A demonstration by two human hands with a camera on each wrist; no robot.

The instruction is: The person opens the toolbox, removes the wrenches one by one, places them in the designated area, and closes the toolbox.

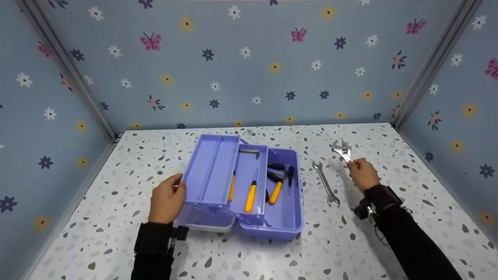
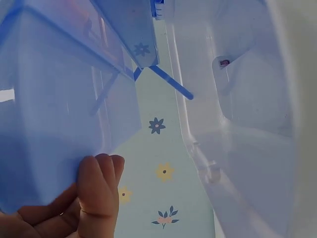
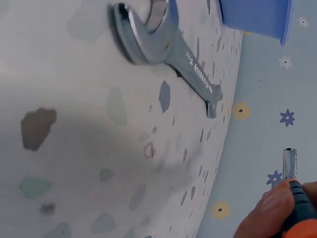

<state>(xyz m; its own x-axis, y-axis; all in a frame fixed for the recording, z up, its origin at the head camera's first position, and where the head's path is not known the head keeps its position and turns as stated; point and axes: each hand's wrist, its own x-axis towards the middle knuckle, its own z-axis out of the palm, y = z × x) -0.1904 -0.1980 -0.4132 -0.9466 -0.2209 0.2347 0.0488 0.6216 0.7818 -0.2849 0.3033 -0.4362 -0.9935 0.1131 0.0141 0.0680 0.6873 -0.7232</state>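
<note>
My left hand (image 1: 167,198) holds the left edge of the raised upper tray (image 1: 193,167) of a purple toolbox (image 1: 290,233). In the left wrist view, its fingers (image 2: 96,186) are bent against the translucent tray wall. To the right of the box, my right hand (image 1: 363,174) grips an adjustable wrench (image 1: 344,151) above the table, its jaw end pointing away from me. The right wrist view shows part of the wrench's dark and orange handle (image 3: 299,203) between finger and thumb. A double open-ended wrench (image 1: 326,183) lies on the table between the box and the right hand.
The toolbox stands unfolded. Its middle tray holds a yellow-handled screwdriver (image 1: 251,197) and an L-shaped hex key (image 1: 253,151). In the deep bottom lie another yellow-handled tool (image 1: 276,192) and several dark-handled tools. Flower-patterned panels (image 1: 253,77) enclose the speckled table (image 1: 249,260) at the back and sides.
</note>
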